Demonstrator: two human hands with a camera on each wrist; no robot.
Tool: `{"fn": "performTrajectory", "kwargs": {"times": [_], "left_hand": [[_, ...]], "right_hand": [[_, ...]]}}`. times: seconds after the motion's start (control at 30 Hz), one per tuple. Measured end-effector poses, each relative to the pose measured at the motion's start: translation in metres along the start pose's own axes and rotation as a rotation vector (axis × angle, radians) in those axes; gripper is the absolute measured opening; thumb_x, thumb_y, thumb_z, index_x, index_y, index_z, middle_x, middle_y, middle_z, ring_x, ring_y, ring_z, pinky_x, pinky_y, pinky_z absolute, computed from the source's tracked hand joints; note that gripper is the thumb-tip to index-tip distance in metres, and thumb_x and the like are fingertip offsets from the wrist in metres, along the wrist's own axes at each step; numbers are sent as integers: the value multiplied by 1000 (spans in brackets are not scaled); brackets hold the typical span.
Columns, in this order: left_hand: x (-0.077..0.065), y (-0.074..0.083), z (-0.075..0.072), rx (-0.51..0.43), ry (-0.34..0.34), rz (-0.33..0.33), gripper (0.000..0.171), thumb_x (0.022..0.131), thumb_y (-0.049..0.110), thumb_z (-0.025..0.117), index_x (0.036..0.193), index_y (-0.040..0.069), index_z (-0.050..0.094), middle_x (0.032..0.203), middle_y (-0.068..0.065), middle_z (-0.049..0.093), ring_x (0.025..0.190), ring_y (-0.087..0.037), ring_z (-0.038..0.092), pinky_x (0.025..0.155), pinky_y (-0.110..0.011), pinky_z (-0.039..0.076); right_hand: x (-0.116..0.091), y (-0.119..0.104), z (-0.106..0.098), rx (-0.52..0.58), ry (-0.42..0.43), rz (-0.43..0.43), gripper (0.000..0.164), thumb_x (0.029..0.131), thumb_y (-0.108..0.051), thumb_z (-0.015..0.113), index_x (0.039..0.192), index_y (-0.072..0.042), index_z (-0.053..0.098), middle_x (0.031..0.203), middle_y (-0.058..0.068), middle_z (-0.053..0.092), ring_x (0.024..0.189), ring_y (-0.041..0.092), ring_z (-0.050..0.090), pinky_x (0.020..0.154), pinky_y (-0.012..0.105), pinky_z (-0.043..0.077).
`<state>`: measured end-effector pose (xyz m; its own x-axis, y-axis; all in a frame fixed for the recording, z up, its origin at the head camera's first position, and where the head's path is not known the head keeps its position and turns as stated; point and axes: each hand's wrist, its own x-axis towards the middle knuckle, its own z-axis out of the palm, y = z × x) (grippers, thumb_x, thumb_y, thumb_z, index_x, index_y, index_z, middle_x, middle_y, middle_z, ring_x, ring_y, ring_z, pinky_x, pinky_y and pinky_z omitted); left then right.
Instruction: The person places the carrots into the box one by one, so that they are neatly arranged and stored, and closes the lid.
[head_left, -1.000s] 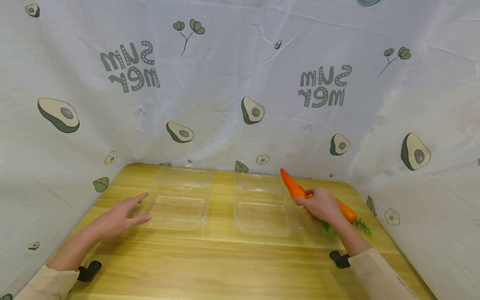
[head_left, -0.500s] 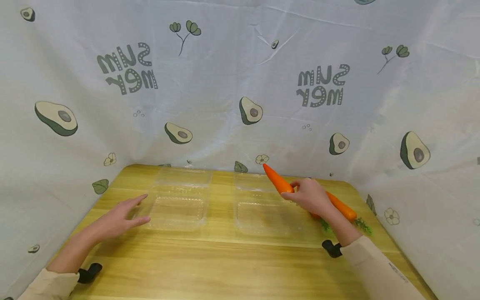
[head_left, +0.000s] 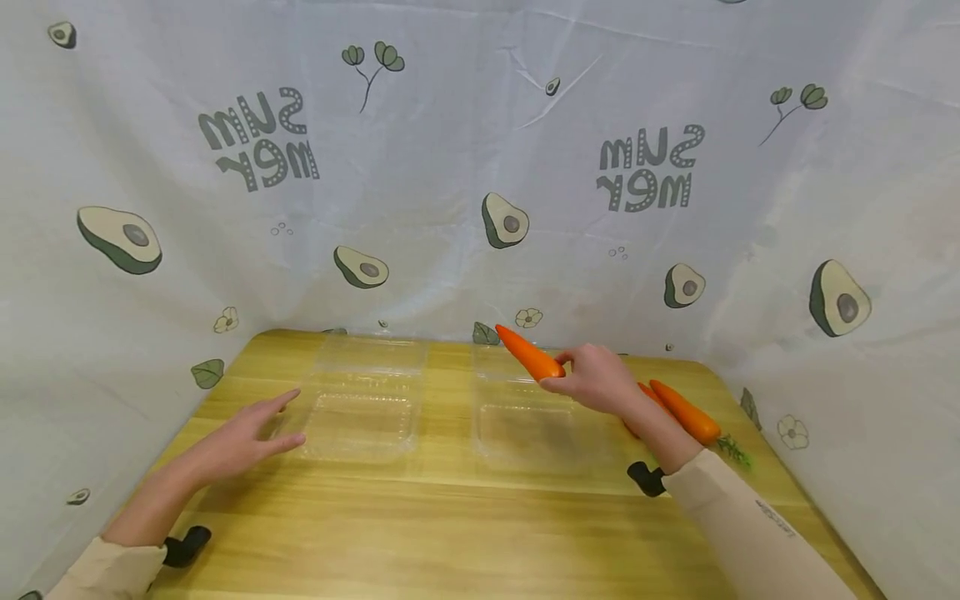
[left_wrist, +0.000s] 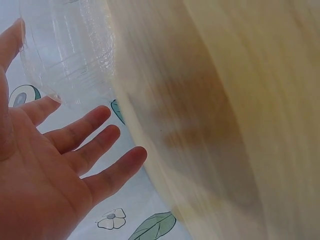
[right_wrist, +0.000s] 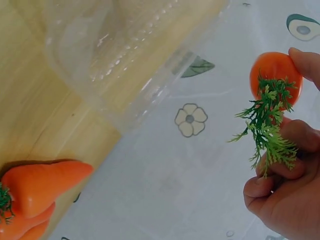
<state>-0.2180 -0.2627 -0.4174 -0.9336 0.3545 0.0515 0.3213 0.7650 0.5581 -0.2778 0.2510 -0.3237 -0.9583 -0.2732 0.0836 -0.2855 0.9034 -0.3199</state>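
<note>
In the head view my right hand [head_left: 596,379] pinches an orange carrot [head_left: 528,352] near its thick end, its tip pointing up and to the left. The carrot hangs over the right clear plastic container [head_left: 525,446]. Green leafy tops [right_wrist: 272,125] trail from it in the right wrist view, between thumb and curled fingers. My left hand [head_left: 236,442] holds nothing. Its fingers are spread, close to the left side of the left clear plastic container [head_left: 360,450]. Both containers lie with their lids folded back.
More carrots [head_left: 684,412] lie at the right of the wooden table [head_left: 420,533], partly behind my right forearm. A white curtain [head_left: 435,167] printed with avocados closes off the back and sides.
My right hand has lifted the carrot away from the other carrots and carried it left, above the right container. My left hand has stayed where it was.
</note>
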Motion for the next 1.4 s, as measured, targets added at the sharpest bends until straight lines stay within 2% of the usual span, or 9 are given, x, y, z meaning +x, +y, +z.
{"fn": "performTrajectory", "kwargs": {"times": [0.17,0.43,0.67,0.93,1.17,1.4], "left_hand": [[-1,-2,0,4,-5,-4,81,99,44,62,158,-1,27,149,-35,41,133,-56,41,101,-72,36],[1,-2,-1,26,-5,-6,81,99,45,61,158,0,27,149,-34,42,135,-57,39,102,-72,35],[3,-2,0,16,-7,-5,82,99,46,61,159,2,27,151,-33,40,136,-55,39,103,-71,35],[1,0,-3,5,-14,-20,82,99,46,61,159,1,25,151,-34,39,136,-56,38,103,-72,35],[-1,0,-4,4,-15,-11,82,100,44,61,159,-1,25,152,-35,38,136,-56,40,103,-71,36],[1,1,-3,-1,-22,-11,82,100,44,60,159,-1,24,153,-35,37,136,-55,40,102,-71,36]], "right_hand": [[8,-13,1,-43,-29,-54,41,85,-40,76,106,-4,75,65,-2,59,51,15,49,53,28,38],[20,-33,4,-66,-45,-126,30,84,-38,77,90,-9,72,66,-1,57,52,15,44,54,28,34],[32,-48,9,-73,-78,-160,31,84,-39,76,95,-10,73,72,-1,61,53,14,44,53,27,34],[50,-66,13,-109,-146,-238,46,85,-44,76,113,-7,76,91,0,71,64,15,51,59,28,40],[61,-83,15,-110,-231,-309,42,86,-40,75,113,-7,75,79,-1,65,57,13,44,57,28,37],[70,-93,20,-102,-249,-328,38,86,-37,76,110,-7,76,85,-1,65,63,13,48,60,27,39]]}}
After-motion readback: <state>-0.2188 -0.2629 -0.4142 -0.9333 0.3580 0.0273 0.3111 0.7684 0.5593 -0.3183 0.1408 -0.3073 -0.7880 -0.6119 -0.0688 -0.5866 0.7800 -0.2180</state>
